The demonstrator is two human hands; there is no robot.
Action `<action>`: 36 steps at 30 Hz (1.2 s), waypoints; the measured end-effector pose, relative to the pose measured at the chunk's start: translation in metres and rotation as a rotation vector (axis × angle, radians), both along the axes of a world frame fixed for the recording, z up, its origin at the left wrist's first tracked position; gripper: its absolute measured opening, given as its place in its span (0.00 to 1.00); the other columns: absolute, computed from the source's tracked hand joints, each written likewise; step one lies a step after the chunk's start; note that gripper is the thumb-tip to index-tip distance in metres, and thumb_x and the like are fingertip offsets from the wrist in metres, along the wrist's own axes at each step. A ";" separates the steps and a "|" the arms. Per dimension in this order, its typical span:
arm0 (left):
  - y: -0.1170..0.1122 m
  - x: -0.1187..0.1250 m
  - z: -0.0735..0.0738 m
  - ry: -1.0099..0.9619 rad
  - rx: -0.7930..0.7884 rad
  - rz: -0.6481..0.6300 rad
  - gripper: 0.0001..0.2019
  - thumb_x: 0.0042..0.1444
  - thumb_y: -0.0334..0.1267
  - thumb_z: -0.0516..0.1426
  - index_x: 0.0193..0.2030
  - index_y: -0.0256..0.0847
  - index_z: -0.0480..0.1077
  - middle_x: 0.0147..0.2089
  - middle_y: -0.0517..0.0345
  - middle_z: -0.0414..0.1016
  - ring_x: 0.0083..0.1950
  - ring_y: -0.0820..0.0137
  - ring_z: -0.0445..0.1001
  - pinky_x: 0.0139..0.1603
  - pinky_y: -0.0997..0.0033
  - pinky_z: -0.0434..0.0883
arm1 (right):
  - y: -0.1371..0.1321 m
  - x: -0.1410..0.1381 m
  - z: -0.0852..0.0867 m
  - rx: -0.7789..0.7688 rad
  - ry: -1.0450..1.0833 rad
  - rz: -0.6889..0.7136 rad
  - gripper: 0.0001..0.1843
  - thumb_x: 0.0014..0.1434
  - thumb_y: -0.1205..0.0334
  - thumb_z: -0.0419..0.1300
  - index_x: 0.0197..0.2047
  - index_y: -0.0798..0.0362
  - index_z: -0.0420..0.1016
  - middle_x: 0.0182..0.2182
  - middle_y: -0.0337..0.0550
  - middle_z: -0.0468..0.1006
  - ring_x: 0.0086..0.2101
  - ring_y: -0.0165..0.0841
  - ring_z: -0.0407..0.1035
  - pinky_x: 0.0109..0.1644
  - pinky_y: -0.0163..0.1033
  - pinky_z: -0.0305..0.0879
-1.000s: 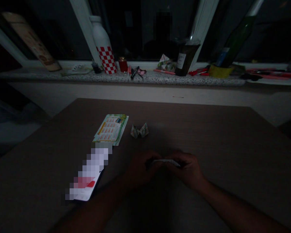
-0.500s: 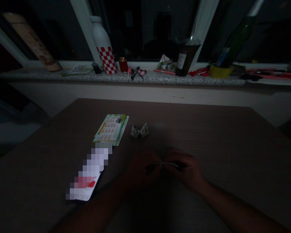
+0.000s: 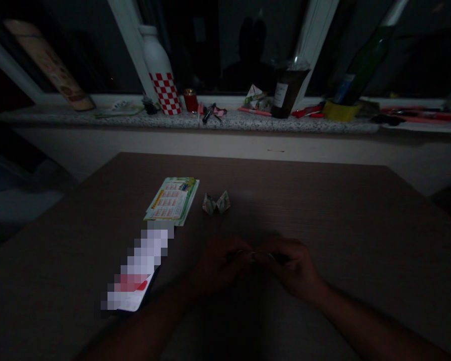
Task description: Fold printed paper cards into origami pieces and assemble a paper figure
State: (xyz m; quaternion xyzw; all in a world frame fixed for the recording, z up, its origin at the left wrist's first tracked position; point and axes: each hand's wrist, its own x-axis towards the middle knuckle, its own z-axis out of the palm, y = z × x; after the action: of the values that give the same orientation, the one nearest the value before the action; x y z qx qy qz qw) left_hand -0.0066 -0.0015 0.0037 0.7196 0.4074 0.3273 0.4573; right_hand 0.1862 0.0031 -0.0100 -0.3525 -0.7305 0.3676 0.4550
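Observation:
Over the near middle of the table, my left hand (image 3: 222, 263) and my right hand (image 3: 292, 264) meet, fingertips pinched together. Between them they grip a small piece of folded paper (image 3: 252, 255); only a thin pale edge shows, and the fingers and darkness hide the rest. Just beyond my left hand stands a small origami piece (image 3: 216, 202) with two raised, printed points. To its left lies a stack of printed paper sheets (image 3: 173, 200) with calendar-like grids. A lit phone (image 3: 135, 286), its screen mostly blurred out, lies nearer to me beside my left forearm.
The dim wooden table (image 3: 323, 200) reaches to the wall under a granite windowsill (image 3: 233, 122). Along the sill stand a red-checked white bottle (image 3: 164, 82), a small red jar (image 3: 190, 100), a dark plastic cup (image 3: 289, 93), a green bottle (image 3: 368, 60) and a tall tan cylinder (image 3: 47, 62).
My fingertips have drawn closer together over the folded paper, so less of its edge shows. My right hand has tilted slightly. The things on the table stay put.

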 end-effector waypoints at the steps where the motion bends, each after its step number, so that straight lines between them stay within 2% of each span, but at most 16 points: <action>1: 0.000 0.000 -0.001 -0.022 -0.027 -0.002 0.12 0.61 0.41 0.52 0.36 0.37 0.72 0.26 0.60 0.71 0.24 0.75 0.70 0.26 0.79 0.64 | 0.000 0.000 0.000 0.001 -0.004 -0.002 0.05 0.56 0.67 0.62 0.31 0.55 0.79 0.23 0.42 0.78 0.23 0.30 0.70 0.25 0.32 0.62; 3: 0.001 0.000 -0.004 -0.031 -0.043 0.010 0.11 0.61 0.41 0.52 0.36 0.37 0.72 0.25 0.60 0.71 0.24 0.75 0.70 0.26 0.79 0.64 | 0.001 -0.002 -0.001 -0.017 -0.008 -0.014 0.05 0.56 0.65 0.62 0.30 0.54 0.79 0.22 0.42 0.78 0.22 0.29 0.69 0.24 0.32 0.61; 8: 0.007 -0.001 -0.009 0.077 0.042 0.051 0.09 0.58 0.39 0.55 0.35 0.37 0.73 0.28 0.60 0.74 0.28 0.74 0.71 0.31 0.76 0.65 | 0.003 -0.004 -0.009 -0.093 -0.019 -0.071 0.04 0.54 0.63 0.64 0.31 0.54 0.80 0.22 0.42 0.79 0.22 0.29 0.70 0.24 0.31 0.62; 11: 0.008 0.000 -0.008 0.090 0.026 0.053 0.10 0.59 0.40 0.54 0.36 0.37 0.74 0.28 0.60 0.74 0.29 0.73 0.71 0.32 0.76 0.65 | 0.002 -0.005 -0.011 -0.158 -0.010 -0.067 0.06 0.55 0.61 0.64 0.32 0.55 0.80 0.22 0.42 0.79 0.21 0.29 0.70 0.23 0.31 0.63; 17: 0.005 0.003 -0.005 -0.002 -0.030 0.051 0.13 0.61 0.43 0.52 0.35 0.36 0.73 0.26 0.60 0.74 0.27 0.74 0.72 0.30 0.77 0.66 | 0.000 -0.004 -0.008 -0.166 0.019 -0.112 0.08 0.55 0.60 0.63 0.30 0.54 0.80 0.14 0.36 0.72 0.14 0.24 0.61 0.15 0.28 0.53; 22: 0.007 0.004 -0.006 -0.051 -0.187 0.061 0.12 0.59 0.44 0.54 0.34 0.36 0.72 0.23 0.61 0.72 0.24 0.74 0.70 0.26 0.78 0.65 | 0.000 -0.006 -0.007 -0.274 0.061 -0.063 0.11 0.55 0.56 0.63 0.27 0.55 0.77 0.15 0.37 0.72 0.15 0.25 0.63 0.16 0.28 0.56; 24: 0.009 0.003 -0.007 -0.068 -0.223 0.066 0.11 0.58 0.43 0.56 0.35 0.36 0.72 0.26 0.60 0.74 0.28 0.73 0.72 0.29 0.77 0.66 | 0.001 -0.006 -0.010 -0.303 0.072 -0.071 0.11 0.55 0.56 0.63 0.28 0.55 0.77 0.16 0.37 0.73 0.17 0.26 0.65 0.18 0.28 0.59; 27: 0.011 0.002 -0.007 0.008 -0.203 0.075 0.11 0.56 0.43 0.57 0.34 0.36 0.73 0.28 0.60 0.75 0.30 0.72 0.72 0.31 0.77 0.65 | 0.002 -0.005 -0.012 -0.296 0.089 -0.088 0.09 0.56 0.57 0.62 0.32 0.54 0.78 0.21 0.39 0.77 0.20 0.27 0.68 0.22 0.29 0.63; 30: 0.011 0.000 -0.005 0.074 -0.173 0.063 0.15 0.59 0.44 0.54 0.29 0.36 0.73 0.25 0.60 0.74 0.28 0.73 0.71 0.29 0.77 0.64 | 0.003 -0.005 -0.011 -0.270 0.080 -0.101 0.08 0.56 0.58 0.62 0.32 0.54 0.77 0.23 0.40 0.78 0.23 0.28 0.70 0.25 0.30 0.65; 36: 0.010 0.000 -0.004 -0.037 -0.214 0.060 0.18 0.59 0.46 0.53 0.27 0.35 0.74 0.24 0.58 0.75 0.26 0.72 0.72 0.29 0.77 0.64 | 0.003 -0.006 -0.008 -0.295 0.083 -0.087 0.11 0.57 0.56 0.61 0.31 0.55 0.77 0.21 0.40 0.76 0.21 0.27 0.68 0.23 0.30 0.63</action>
State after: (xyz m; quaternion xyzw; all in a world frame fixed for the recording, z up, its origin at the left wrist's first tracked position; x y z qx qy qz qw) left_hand -0.0068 0.0089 -0.0001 0.6479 0.4529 0.3087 0.5289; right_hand 0.1806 0.0057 -0.0184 -0.4311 -0.6331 0.4651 0.4438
